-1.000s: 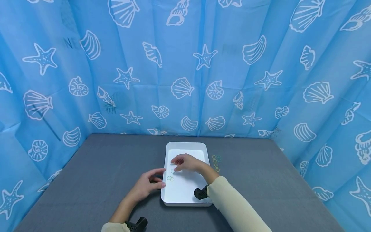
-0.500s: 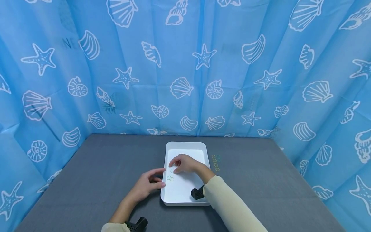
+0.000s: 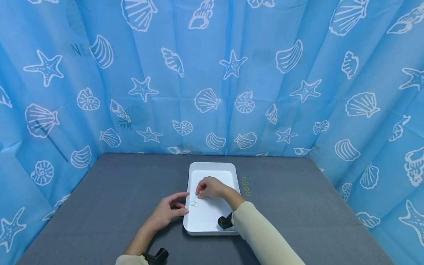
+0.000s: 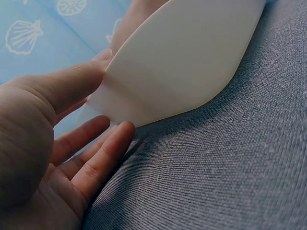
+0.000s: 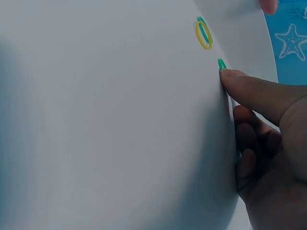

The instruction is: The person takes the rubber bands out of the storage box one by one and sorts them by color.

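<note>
A white tray [image 3: 212, 224] lies on the grey cloth. My left hand [image 3: 169, 210] rests against its left wall; in the left wrist view the thumb [image 4: 79, 86] touches the rim and other fingers lie along the outside. Inside the tray, my right hand [image 3: 210, 187] has its thumb and index finger brought together on a small green rubber band [image 5: 221, 63], partly covered by the thumb. Close by on the tray floor, a yellow rubber band [image 5: 197, 34] overlaps another green rubber band [image 5: 200, 19]. The right hand's other fingers are curled in.
Right of the tray, several yellow rubber bands [image 3: 246, 188] lie in a column, with blue-green rubber bands [image 3: 250, 180] beside them. A blue curtain [image 3: 212, 73] with white shells hangs behind the table [image 3: 139, 173].
My right index finger has come down and in towards the thumb, over the green rubber band, which is now mostly covered. The left hand keeps its place on the tray wall.
</note>
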Demonstrator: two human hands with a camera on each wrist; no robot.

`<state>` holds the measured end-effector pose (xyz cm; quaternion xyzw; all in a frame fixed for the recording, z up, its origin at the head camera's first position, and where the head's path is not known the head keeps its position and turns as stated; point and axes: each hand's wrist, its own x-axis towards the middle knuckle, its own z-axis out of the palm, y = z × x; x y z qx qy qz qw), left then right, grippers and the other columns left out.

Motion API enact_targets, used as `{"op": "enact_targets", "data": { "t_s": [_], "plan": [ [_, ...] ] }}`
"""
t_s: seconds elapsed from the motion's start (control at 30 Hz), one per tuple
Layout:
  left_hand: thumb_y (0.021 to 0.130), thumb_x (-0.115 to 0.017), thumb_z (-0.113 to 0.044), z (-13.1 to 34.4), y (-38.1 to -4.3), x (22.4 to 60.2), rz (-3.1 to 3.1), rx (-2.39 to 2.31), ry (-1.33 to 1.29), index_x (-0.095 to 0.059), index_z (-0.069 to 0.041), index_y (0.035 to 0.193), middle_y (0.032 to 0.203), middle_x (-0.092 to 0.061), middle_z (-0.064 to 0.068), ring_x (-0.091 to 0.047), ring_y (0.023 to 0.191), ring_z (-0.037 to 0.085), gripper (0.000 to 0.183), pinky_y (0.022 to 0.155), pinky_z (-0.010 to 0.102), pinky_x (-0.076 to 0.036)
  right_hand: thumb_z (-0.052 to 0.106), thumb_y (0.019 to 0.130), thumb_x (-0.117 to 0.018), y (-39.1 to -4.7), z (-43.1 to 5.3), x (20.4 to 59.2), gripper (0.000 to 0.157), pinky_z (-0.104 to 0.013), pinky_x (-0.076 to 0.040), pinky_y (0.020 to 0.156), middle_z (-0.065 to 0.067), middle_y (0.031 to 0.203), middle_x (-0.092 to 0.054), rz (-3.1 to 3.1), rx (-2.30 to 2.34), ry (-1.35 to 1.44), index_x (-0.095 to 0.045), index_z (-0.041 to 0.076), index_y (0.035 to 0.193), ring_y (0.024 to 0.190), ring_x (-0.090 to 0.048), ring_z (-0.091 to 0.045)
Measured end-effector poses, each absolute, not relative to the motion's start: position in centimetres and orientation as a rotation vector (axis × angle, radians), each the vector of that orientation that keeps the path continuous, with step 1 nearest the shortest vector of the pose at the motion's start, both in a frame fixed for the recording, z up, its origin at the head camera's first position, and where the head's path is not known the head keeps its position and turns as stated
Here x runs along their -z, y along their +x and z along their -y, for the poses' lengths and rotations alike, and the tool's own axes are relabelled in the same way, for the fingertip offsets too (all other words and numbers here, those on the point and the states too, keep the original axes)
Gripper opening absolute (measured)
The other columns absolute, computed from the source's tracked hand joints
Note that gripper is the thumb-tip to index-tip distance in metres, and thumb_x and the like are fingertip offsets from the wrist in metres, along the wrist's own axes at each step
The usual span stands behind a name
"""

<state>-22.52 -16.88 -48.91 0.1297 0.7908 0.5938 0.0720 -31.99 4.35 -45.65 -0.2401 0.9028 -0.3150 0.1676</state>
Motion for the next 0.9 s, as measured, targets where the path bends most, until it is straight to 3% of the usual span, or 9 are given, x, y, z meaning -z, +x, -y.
{"op": "enact_targets", "data": {
  "t_s": [0.43,0.9],
  "plan": [
    [0.085,-0.076,-0.015,16.9,-22.6,48.8,-2.367,-1.793,0.352,-0.057,-0.010,0.135,0.130,-0.056,0.014,-0.061,0.094,0.022,0.053,0.074,0.030,-0.049,0.015,0.085,-0.076,-31.9,-4.6,45.8,0.014,-0.027,-0.042,0.069,0.006,0.068,-0.062,-2.617,0.887,-0.648,-0.070,0.017,0.073,0.067,-0.053,-0.011],
    [0.085,-0.076,-0.017,16.8,-22.5,48.8,-2.367,-1.792,0.354,-0.058,-0.011,0.134,0.129,-0.056,0.014,-0.060,0.094,0.023,0.053,0.074,0.031,-0.049,0.009,0.089,-0.070,-32.1,-5.7,45.0,0.008,-0.027,-0.043,0.064,0.002,0.076,-0.062,-2.614,1.043,-0.607,-0.070,0.011,0.082,0.071,-0.053,-0.014]
  ]
}}
